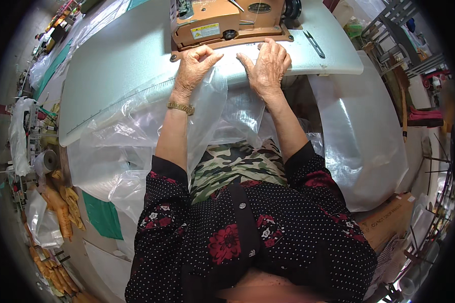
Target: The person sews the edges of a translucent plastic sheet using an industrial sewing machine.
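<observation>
Head view: left hand pinches the clear woven plastic sheet, right hand presses it flat-fingered before the tan sewing machine. Most sheet hangs unsewn, apparently; stitching seems barely begun.

Bright even light, soft glare on clear plastic sheeting, heavy fisheye bending, dark vignetted rim

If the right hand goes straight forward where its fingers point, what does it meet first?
Most likely the base of the sewing machine: the right hand lies flat on the clear plastic sheet, fingertips just short of it.
</observation>
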A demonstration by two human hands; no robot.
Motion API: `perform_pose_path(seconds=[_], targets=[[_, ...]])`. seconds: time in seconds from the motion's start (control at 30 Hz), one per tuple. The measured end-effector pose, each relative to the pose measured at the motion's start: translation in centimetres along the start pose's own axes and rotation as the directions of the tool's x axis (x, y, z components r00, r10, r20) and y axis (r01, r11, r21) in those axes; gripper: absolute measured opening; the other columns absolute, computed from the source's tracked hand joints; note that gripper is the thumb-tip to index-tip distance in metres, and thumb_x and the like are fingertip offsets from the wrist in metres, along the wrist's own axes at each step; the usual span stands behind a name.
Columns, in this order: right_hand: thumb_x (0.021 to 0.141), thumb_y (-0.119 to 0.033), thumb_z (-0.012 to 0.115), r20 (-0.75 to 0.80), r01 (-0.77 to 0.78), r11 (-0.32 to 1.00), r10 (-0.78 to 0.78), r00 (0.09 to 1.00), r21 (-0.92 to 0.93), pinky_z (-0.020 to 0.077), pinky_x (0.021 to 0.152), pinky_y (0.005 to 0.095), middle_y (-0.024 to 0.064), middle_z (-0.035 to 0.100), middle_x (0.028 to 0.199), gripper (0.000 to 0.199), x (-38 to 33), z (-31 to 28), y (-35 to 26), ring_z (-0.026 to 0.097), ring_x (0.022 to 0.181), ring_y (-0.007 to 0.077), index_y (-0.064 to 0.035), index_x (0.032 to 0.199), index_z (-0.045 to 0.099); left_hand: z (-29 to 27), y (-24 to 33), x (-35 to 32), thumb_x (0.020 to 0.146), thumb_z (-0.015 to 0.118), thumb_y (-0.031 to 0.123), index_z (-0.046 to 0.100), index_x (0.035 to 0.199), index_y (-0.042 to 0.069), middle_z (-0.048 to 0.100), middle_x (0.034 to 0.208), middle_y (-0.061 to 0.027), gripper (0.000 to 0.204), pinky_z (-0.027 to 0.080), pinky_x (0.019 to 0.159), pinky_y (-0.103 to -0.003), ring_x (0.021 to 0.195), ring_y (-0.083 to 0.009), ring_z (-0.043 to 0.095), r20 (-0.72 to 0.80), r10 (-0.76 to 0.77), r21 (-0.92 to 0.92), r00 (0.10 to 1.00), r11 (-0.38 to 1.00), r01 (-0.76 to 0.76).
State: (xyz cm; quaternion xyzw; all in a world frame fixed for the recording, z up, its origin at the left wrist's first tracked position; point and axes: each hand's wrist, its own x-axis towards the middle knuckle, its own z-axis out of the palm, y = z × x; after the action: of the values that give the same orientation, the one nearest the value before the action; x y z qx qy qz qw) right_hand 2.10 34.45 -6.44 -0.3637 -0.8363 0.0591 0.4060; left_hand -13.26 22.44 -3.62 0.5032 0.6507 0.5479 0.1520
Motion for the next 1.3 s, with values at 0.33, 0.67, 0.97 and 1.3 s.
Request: perform_pose_path(seconds=[0.33,0.67,0.97,1.3], targets=[[0.076,-0.04,0.077,0.036,-0.022,0.998,0.02,0.999,0.06,0.0246,0.107,0.0463,0.0118,0.056,0.12,0.052,-0.5,-0.2,0.8,0.043,0.12,0.03,-0.0022,0.107,0.062,0.1,0.2,-1.3,0.087,0.069,0.02,0.066,0.084,0.0,0.062,0.071,-0.0009,0.021,0.047,0.064,-0.025,0.067,-0.0071,0.054,0.059,-0.013,0.087,0.998,0.996,0.008],[0.084,-0.014,0.072,0.294,-0.248,0.844,0.114,0.949,0.475,0.0474,0.086,0.0391,0.0096,0.064,0.099,0.036,-2.9,-3.8,-0.9,0.062,0.089,0.0257,-0.0018,0.113,0.057,0.4,0.7,-2.7,0.088,0.071,0.019,0.071,0.087,0.001,0.063,0.073,0.0027,0.018,0.046,0.063,-0.022,0.069,-0.0045,0.055,0.028,0.031,0.029,0.999,0.999,-0.032],[0.088,-0.006,0.065,0.449,-0.444,0.309,0.057,0.892,0.841,0.0517,0.063,0.0255,0.0046,0.066,0.085,0.01,-4.0,-8.3,-2.5,0.062,0.073,0.0104,-0.0004,0.096,0.066,1.8,7.8,-7.6,0.085,0.076,0.015,0.073,0.089,0.002,0.063,0.077,0.0026,0.014,0.041,0.052,-0.018,0.062,-0.0024,0.051,0.068,0.001,-0.3,0.998,0.954,0.019],[0.096,-0.009,0.061,0.346,-0.328,0.197,-0.063,0.936,0.924,0.0479,0.068,0.022,0.0011,0.067,0.088,0.016,-7.9,-8.2,-5.6,0.057,0.078,0.0056,0.0021,0.104,0.068,1.8,10.0,-10.2,0.086,0.073,0.01,0.07,0.087,0.003,0.068,0.105,-0.0085,0.008,0.044,0.05,-0.016,0.06,-0.0023,0.055,-0.121,-0.036,-0.433,0.992,0.901,-0.02]])
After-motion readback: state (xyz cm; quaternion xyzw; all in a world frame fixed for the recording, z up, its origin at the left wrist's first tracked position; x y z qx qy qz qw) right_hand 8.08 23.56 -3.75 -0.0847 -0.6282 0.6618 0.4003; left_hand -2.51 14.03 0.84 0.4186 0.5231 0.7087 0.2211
